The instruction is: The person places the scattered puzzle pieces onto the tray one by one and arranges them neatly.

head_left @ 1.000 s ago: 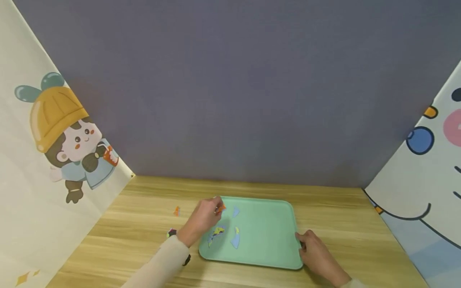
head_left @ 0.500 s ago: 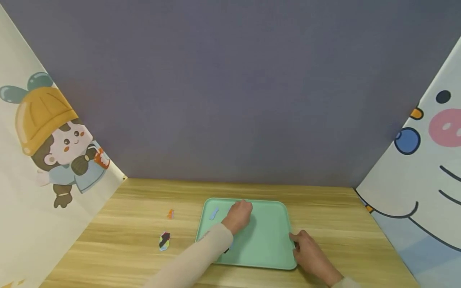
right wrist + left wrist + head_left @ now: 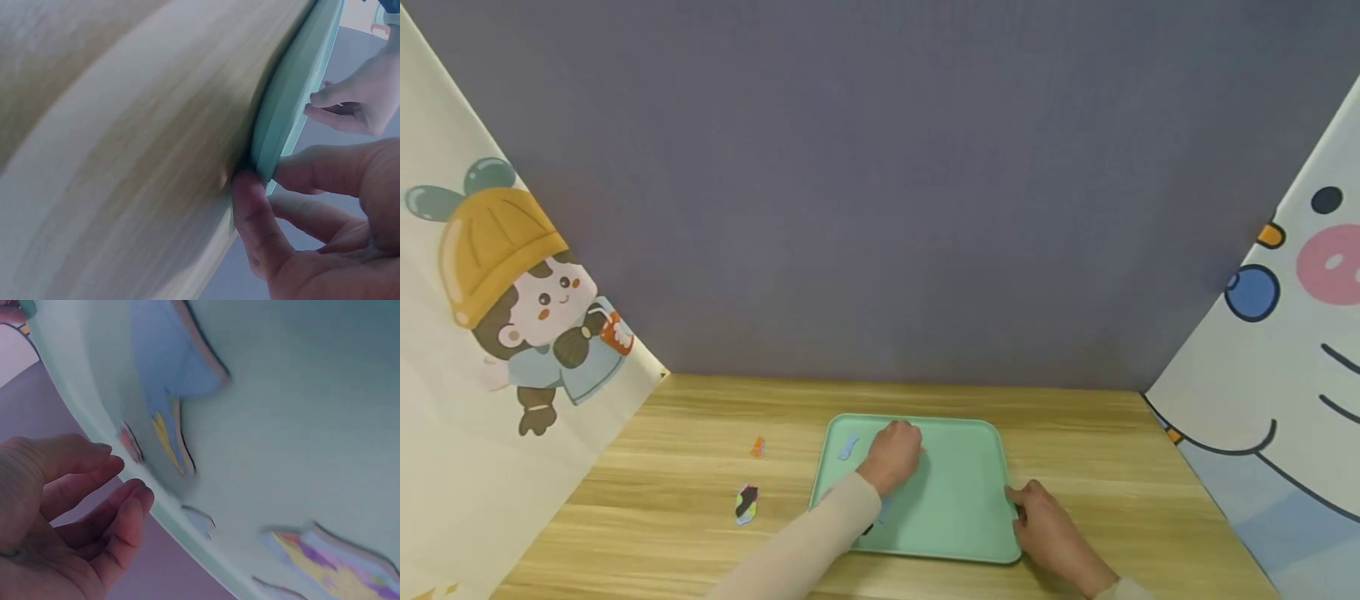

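Note:
A mint-green tray [image 3: 958,508] lies on the table with flat, irregular puzzle pieces on it. My left hand [image 3: 891,457] is over the tray's far middle part. In the left wrist view its thumb and fingers are loosely bent with a gap between them, and a small reddish-orange piece [image 3: 131,444] lies on the tray just past the fingertips. Near it are a large blue piece [image 3: 175,350] with a yellow tip and a yellow-and-purple piece [image 3: 334,562]. My right hand [image 3: 312,231] pinches the tray's right rim between thumb and fingers.
Left of the tray, an orange piece [image 3: 758,447] and a black multicoloured piece [image 3: 747,504] lie on the wooden table [image 3: 662,492]. A grey panel [image 3: 880,208] stands behind the table, with printed cartoon sheets at both sides.
My left hand has moved right across the tray with an orange piece and let go of it there. My right hand has kept its hold on the rim. The head view has shifted slightly.

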Action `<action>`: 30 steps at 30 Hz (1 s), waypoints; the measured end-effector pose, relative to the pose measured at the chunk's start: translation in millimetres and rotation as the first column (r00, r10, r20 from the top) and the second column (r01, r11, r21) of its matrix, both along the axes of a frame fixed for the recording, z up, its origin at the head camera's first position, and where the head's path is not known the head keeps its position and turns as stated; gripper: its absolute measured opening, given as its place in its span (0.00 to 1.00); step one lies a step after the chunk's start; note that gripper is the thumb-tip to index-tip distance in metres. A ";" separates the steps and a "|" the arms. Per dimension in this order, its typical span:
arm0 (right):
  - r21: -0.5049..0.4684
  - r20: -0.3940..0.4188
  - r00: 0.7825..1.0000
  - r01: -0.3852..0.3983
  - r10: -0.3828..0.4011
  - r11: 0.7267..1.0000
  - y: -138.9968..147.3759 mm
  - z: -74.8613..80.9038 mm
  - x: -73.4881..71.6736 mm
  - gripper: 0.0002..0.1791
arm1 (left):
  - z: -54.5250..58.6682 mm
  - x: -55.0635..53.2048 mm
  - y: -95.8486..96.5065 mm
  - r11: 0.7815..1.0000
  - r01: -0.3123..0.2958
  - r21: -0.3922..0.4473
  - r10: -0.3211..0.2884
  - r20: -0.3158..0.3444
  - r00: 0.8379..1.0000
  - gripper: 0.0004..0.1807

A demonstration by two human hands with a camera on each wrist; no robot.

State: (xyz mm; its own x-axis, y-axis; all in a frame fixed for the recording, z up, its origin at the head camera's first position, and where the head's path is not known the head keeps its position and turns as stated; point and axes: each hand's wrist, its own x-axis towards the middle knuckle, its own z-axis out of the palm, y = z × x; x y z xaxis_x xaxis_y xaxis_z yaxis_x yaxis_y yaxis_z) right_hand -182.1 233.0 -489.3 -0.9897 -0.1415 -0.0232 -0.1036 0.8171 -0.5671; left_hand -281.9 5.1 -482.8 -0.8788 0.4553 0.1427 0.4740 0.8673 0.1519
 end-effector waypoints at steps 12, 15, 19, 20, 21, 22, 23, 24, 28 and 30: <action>0.012 0.052 0.999 0.012 -0.012 1.000 -0.2 0.2 -1.1 0.24 | 19.6 5.1 -49.0 0.984 0.006 0.177 -0.010 0.022 1.000 0.10; 0.002 0.048 0.999 0.007 -0.007 1.000 -0.2 0.7 -0.9 0.24 | 23.7 6.6 -65.8 0.982 -0.010 0.189 0.008 0.010 1.000 0.11; 0.010 0.048 0.999 0.005 -0.006 1.000 -0.9 0.7 -1.0 0.25 | 27.2 8.4 -92.0 0.983 -0.053 0.177 0.056 -0.009 0.998 0.12; 0.016 0.047 0.999 0.003 -0.004 1.000 -1.0 0.8 -1.0 0.25 | 28.0 9.4 -98.9 0.982 -0.065 0.176 0.068 -0.009 0.998 0.12; 0.020 0.045 0.999 0.003 -0.003 1.000 -1.1 0.5 -1.1 0.25 | 28.9 10.6 -106.0 0.980 -0.081 0.179 0.083 0.000 0.997 0.12; 0.024 0.045 0.999 0.004 -0.005 1.000 -1.3 0.4 -1.1 0.25 | 29.0 12.2 -113.4 0.979 -0.094 0.181 0.095 0.004 0.995 0.13; 0.026 0.044 0.999 0.006 -0.007 1.000 -1.0 -0.1 -1.3 0.24 | 28.7 13.9 -120.6 0.977 -0.109 0.185 0.109 0.009 0.994 0.13; 0.023 0.043 0.999 0.007 -0.008 1.000 -0.8 -0.2 -1.3 0.24 | 28.1 16.2 -128.0 0.974 -0.125 0.189 0.124 0.021 0.992 0.14; 0.012 0.026 1.000 0.000 -0.001 1.000 0.2 -0.5 -0.5 0.24 | 23.7 30.3 -158.3 0.962 -0.201 0.183 0.187 0.091 0.978 0.17; -0.001 0.016 1.000 -0.007 0.007 1.000 0.4 0.0 0.1 0.24 | 21.5 38.5 -173.3 0.957 -0.231 0.177 0.210 0.127 0.969 0.19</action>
State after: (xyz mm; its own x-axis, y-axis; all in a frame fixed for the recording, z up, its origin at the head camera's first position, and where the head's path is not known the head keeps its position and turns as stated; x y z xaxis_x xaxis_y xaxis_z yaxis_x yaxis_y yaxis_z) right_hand -182.1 233.5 -489.3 -0.9881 -0.1486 -0.0391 -0.1001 0.8160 -0.5693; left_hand -243.4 -168.2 -461.3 -0.9690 0.2222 0.1082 0.2465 0.8992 0.3615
